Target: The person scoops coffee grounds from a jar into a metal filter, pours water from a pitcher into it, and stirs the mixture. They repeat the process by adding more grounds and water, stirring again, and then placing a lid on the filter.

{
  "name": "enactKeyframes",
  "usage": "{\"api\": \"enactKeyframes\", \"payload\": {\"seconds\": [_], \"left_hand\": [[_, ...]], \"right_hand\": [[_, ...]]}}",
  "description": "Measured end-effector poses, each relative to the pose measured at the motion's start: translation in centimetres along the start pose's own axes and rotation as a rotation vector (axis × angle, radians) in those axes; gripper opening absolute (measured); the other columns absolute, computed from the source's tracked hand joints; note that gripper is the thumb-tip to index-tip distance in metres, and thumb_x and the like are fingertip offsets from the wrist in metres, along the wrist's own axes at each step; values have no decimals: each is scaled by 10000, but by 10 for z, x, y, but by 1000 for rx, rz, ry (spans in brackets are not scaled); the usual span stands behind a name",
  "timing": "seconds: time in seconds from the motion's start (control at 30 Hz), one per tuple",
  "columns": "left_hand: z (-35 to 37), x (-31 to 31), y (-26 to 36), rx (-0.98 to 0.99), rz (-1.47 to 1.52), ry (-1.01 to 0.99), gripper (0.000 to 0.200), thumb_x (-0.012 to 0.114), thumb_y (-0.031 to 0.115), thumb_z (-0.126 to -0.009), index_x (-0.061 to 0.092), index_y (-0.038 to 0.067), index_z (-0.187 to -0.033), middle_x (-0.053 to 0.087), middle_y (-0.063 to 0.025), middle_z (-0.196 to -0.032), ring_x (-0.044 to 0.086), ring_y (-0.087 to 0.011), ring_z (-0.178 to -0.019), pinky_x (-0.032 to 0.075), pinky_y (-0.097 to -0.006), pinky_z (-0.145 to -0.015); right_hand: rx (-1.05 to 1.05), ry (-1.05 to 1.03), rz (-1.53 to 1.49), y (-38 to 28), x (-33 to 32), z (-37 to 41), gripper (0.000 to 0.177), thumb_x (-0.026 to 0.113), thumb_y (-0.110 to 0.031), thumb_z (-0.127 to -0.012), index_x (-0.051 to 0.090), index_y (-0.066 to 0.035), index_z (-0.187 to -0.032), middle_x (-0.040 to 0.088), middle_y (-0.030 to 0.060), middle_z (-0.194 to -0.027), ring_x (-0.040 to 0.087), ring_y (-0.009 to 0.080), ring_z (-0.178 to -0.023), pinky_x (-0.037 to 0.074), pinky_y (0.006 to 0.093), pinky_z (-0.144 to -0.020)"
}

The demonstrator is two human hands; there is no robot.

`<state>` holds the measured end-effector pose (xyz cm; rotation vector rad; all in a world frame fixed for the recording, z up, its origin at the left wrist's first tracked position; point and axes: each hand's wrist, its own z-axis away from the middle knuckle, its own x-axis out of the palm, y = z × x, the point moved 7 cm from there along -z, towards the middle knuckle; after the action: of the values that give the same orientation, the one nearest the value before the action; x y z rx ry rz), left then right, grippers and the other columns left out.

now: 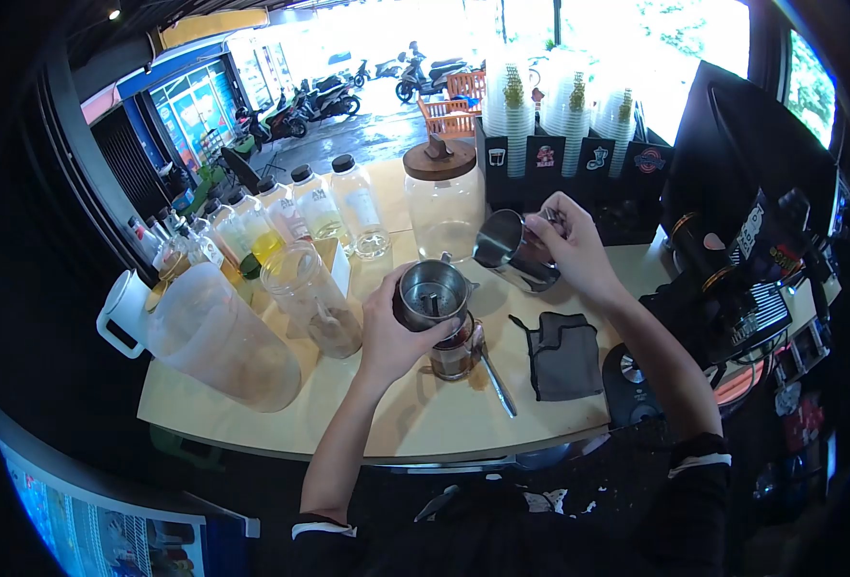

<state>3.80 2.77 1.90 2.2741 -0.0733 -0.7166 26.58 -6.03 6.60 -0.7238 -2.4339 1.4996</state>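
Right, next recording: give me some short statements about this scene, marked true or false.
1. The right hand holds a metal pitcher. True.
2. The left hand is gripping the spoon. False: it holds the metal drip filter; the spoon lies on the table.
3. The glass jar has a wooden lid. True.
4. The grey cloth hangs over the plastic jug. False: the grey cloth lies on the table.

We look from one head-worn camera, forward and down over the table [415,418], close above the left hand [391,332] and the right hand [574,245] around mid-frame. Our wide view curves into dark corners, reaching motorbikes [329,99] near the top edge.
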Motion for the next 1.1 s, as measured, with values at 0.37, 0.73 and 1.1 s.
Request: {"api": "enactKeyframes", "payload": {"seconds": [0.37, 0.73, 1.1], "left_hand": [[1, 5, -15, -143, 338, -163, 768, 874, 128, -623, 482, 10, -1272, 583, -91, -1195, 562, -180, -1124, 420, -338, -1014], [2, 12, -20, -110, 340, -195, 796, 886, 219, -622, 480, 20, -1277, 580, -105, -1183, 575, -201, -1094, 457, -353, -968], [-1, 14, -29, -98, 394, -293, 828, 892, 226, -613, 469, 47, -1302, 563, -105, -1214, 543, -223, -1159, 413, -374, -1032]], "right_hand": [[138, 209, -20, 150, -36, 19, 175, 590, -137, -949, 474, -94, -825, 492, -55, -706, 454, 6, -638, 365, 189, -553], [224, 341, -123, 209, -39, 28, 135, 553, -178, -969, 488, -100, -880, 583, -10, -737, 579, 67, -654, 428, 221, -558], [255, 283, -22, 217, -33, 47, 149, 562, -202, -966, 511, -84, -891, 606, 3, -766, 599, 78, -744, 474, 224, -662]]}}
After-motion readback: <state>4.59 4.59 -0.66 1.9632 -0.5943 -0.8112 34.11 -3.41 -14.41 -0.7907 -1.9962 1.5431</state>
